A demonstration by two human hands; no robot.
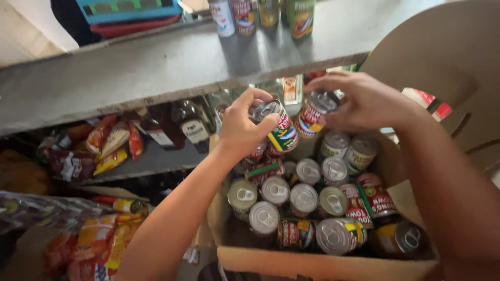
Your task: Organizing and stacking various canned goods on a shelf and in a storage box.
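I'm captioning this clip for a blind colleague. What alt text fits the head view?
Two bare hands each hold a tin can above an open cardboard box packed with more cans: the left hand grips a green-labelled can, the right hand a red-labelled can. Behind is a grey shelf with snack packets and bottles underneath.

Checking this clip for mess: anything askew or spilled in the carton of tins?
Mostly tidy. Most tins stand upright in the cardboard box, but a few near its front edge lie tipped on their sides. Nothing spilled.
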